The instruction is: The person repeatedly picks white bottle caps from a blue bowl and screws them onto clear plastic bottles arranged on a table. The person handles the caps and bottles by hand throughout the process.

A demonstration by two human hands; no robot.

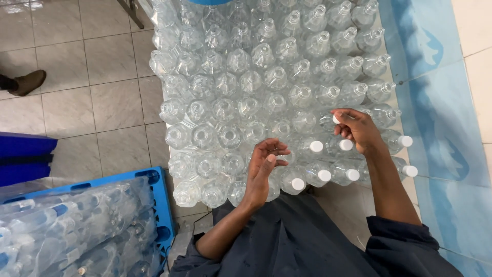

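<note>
Bottles (266,97), clear plastic and mostly uncapped, are standing packed across the worktop (405,66). Right hand (359,131) is pinching a white cap (336,119) in closed fingers at the bottles' near-right corner, beside six capped ones. Left hand (262,172) is hovering over the near edge of the bottles, fingers curled loosely, holding nothing visible; blue crate (159,205) is sitting left of the bottles.

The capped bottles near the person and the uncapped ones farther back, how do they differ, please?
The capped bottles carry white caps; the uncapped bottles show open necks. The capped bottles are few, clustered by the right hand, which holds a white cap at a bottle; the uncapped bottles fill most of the table. The left hand hovers over the uncapped ones. Both kinds are clear plastic, standing upright, packed together.
</note>
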